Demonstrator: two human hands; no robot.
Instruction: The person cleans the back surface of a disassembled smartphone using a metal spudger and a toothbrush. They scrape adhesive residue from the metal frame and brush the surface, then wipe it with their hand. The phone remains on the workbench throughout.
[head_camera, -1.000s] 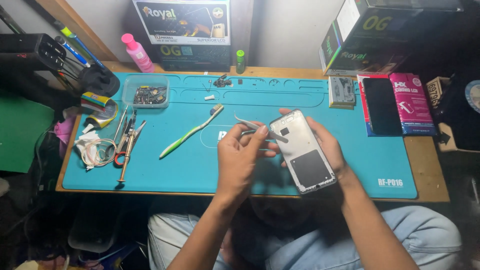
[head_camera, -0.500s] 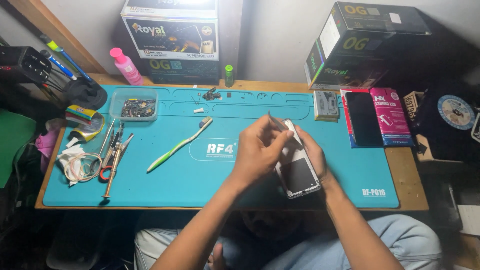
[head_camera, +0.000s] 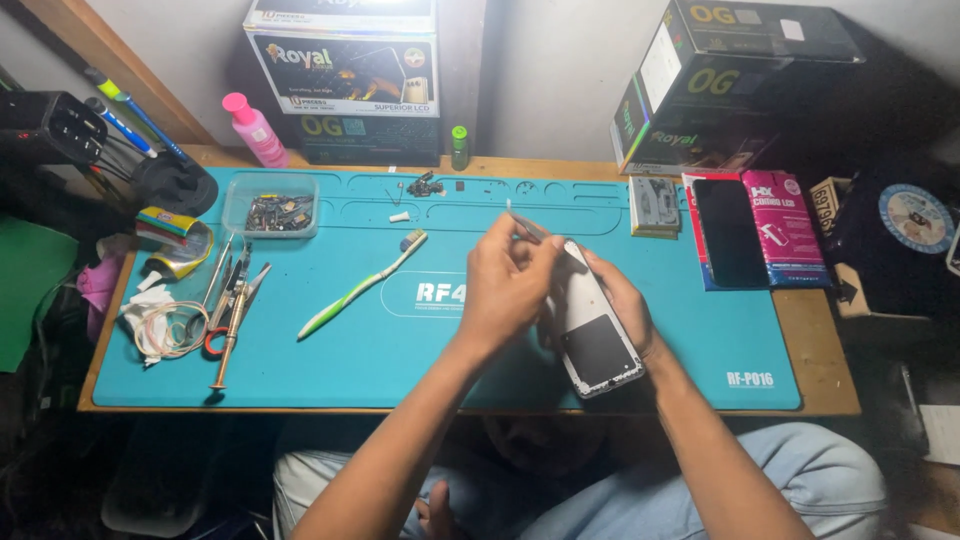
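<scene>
Above the blue mat (head_camera: 380, 350), near the middle of the worktop (head_camera: 820, 350), I have both hands on the phone (head_camera: 592, 335). My right hand (head_camera: 625, 310) cradles it from behind and from the right, fingers wrapped around its edge, so that grip is closed on the phone and holds it tilted, clear of the mat. My left hand (head_camera: 505, 285) sits just left of the phone's upper end, fingers pressed together on thin tweezers (head_camera: 528, 226), whose free end sticks up and away from the grip. The working tip is hidden behind my fingers, so I cannot tell what it touches.

As for progress, I judge the phone to be already opened: its back looks bare, with a pale frame and a dark panel in the lower half. The work looks to be in mid-course at the upper end, close to the left grip. Nothing shows reassembly begun, so I take closing up to be still ahead.

Well left of the grips lie a green toothbrush (head_camera: 360, 287), a tray of small parts (head_camera: 272, 212), and a cluster of hand tools (head_camera: 232, 300). Right of the grips, apart from them, rest a second dark phone (head_camera: 728, 232) and a pink packet (head_camera: 785, 225).
</scene>
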